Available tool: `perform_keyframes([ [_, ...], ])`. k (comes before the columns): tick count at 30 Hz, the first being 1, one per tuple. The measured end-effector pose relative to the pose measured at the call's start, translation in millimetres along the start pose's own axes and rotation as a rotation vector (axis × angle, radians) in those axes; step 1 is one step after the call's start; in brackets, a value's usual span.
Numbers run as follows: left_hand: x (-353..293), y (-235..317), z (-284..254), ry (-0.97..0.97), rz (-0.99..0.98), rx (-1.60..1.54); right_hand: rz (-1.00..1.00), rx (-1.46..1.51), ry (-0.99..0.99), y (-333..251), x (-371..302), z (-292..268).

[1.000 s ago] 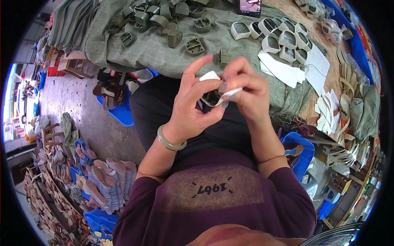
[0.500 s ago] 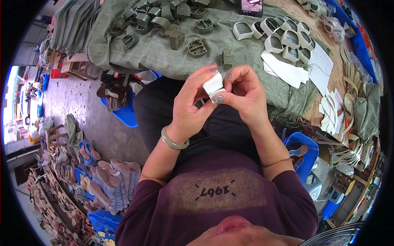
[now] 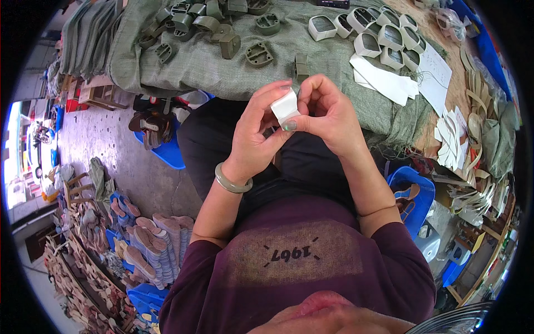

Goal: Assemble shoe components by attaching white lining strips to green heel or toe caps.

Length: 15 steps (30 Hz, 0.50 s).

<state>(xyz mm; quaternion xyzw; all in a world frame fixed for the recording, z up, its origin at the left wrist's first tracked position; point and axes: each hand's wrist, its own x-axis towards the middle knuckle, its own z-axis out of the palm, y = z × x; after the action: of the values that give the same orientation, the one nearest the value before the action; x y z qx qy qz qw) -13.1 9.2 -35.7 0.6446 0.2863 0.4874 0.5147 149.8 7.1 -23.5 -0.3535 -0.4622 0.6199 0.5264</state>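
Between my two hands is a small block, seemingly a shoe heel, with smooth white covering on its visible side. My left hand grips it from the left, thumb below and fingers above. The thumb of my right hand presses on its lower edge; the other right fingers are curled beside it. Just beyond my hands, a grey-green heel stands on the green woven cloth. Several bare grey-green heels lie at the far left. To the far right sits a cluster of white-wrapped heels.
White strips and a written sheet lie right of the cloth. A phone shows at the top edge. Blue bins flank my legs. Stacked insoles stand on the left, near a wooden stool.
The white covering shows more upright and flatter between my fingers. My right fingers have drawn closer around it. The table's things sit slightly higher in view.
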Motion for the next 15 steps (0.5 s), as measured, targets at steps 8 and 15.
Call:
perform_keyframes([
  [8, -12.8, -2.4, 2.6, -0.061, -0.046, -0.029, 0.097, 0.018, -0.010, 15.6, -7.0, -3.6],
  [15, -13.0, 8.6, 9.0, 0.089, -0.164, -0.194, 0.133, 0.231, -0.073, 7.8, -11.8, -9.5],
])
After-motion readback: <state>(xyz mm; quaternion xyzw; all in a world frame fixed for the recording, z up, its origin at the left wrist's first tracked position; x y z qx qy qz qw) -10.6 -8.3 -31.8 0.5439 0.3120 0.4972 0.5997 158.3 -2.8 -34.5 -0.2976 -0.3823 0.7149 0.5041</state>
